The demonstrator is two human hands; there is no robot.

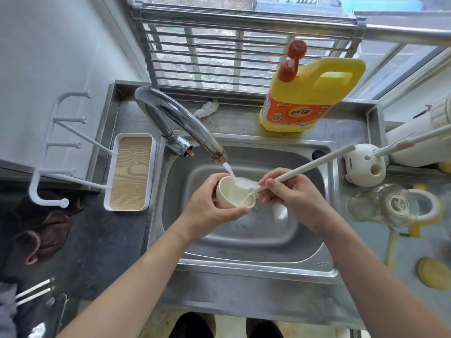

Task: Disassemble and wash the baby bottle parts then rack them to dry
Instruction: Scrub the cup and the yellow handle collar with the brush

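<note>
Over the stainless steel sink basin, the left hand curls round the small cream plastic cup-shaped bottle part, fingers wrapped behind it and thumb along its lower rim, mouth tipped toward the right. The right hand pinches the long cream-handled bottle brush low on its stick, fingers tightly closed, and the bristle end sits at the cup's mouth. Water runs from the curved chrome tap straight onto the rim and bristles. On the right counter lies the clear glass baby bottle on its side, near the rounded cream brush holder. The white drying rack with wood-grain tray stands left of the sink, and a yellow detergent jug behind it.
</note>
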